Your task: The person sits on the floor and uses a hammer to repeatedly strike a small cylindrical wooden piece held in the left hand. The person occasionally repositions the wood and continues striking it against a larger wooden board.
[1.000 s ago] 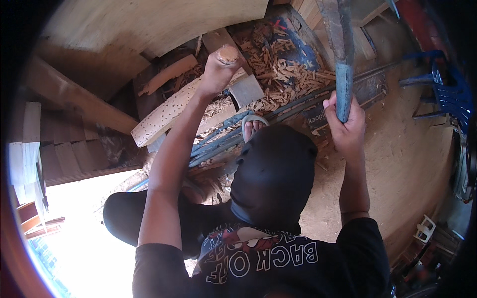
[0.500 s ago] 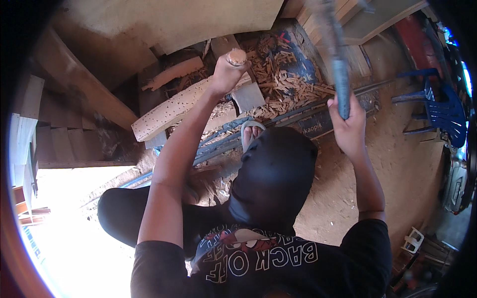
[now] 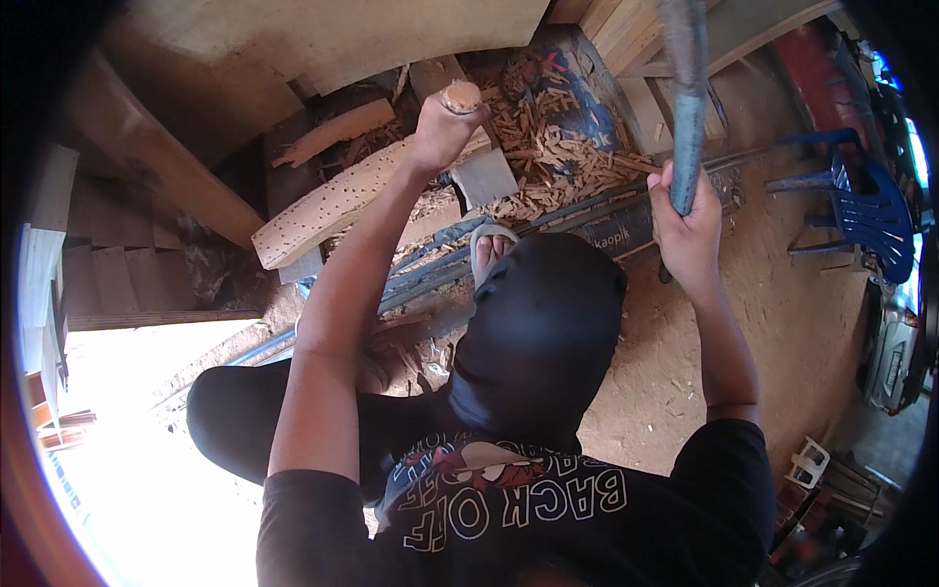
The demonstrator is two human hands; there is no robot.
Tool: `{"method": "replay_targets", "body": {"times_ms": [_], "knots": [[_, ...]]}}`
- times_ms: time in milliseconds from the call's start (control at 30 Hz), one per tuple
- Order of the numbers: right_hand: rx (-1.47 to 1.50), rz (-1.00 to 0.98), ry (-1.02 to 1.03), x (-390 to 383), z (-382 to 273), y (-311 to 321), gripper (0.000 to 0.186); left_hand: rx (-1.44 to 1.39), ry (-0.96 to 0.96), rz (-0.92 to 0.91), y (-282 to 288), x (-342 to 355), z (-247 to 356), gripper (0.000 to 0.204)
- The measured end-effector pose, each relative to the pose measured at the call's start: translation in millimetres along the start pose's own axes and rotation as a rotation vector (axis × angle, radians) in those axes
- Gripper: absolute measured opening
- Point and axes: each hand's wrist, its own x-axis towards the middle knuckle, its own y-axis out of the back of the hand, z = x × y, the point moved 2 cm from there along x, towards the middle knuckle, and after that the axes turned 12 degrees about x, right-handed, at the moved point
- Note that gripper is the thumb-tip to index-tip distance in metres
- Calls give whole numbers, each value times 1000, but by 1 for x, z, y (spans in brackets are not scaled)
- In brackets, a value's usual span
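My left hand [image 3: 439, 137] is closed round a chisel, whose flat, battered wooden butt [image 3: 462, 96] faces up. The blade is hidden beneath the fist. Under and beside that hand lies a thick, curved piece of wood [image 3: 318, 205], its pale surface dotted with small dark pits. On the right, my right hand [image 3: 688, 227] grips the blue-grey handle of a hammer [image 3: 688, 137], raised and pointing away from me. The hammer's far end is slightly blurred and runs out at the top edge, so its head does not show.
Wood chips [image 3: 562, 147] are heaped beyond my sandalled foot [image 3: 489, 247]. A short block [image 3: 484, 178] lies by the pitted wood, with a curved offcut [image 3: 337, 132] behind it. Long dark bars [image 3: 577, 217] cross the ground. A blue plastic chair [image 3: 871, 220] stands right.
The hammer's far end has swung to the right and is less blurred. My left hand keeps its hold on the chisel over the wood. The whole view has shifted slightly.
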Motion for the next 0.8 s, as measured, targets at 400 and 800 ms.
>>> {"method": "replay_targets", "body": {"times_ms": [400,800], "knots": [[-50,-33,-16,12,4,-1,9,26,-48,5,1,-2,1,15],[-353,-226,-16,8,55,-25,25,12,-40,17,2,-1,5,16]]}}
